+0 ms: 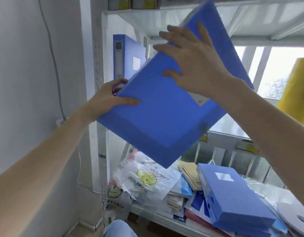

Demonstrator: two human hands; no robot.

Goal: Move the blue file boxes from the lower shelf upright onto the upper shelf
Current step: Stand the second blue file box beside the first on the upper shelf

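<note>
The left hand [110, 96] gripped the tilted blue file box [156, 117], the right hand [194, 65] lay spread flat on it, and it next needed standing straight on the upper shelf [230, 134].

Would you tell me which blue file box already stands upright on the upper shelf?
The leftmost box, standing with its spine facing out; the held box is tilted, and the flat box lies lower down.

- Held file box [158, 117]: solid blue, a white label peeking at its edge.
- Upright file box [127, 57] at the back: blue, white label, pale spine strip.
- Flat file box [233, 199] below: blue, white label again.
- Plastic bag [147, 178]: clear, yellow smiley faces, dark lettering.
- Roll [295, 91] on the right: bright yellow.
</note>
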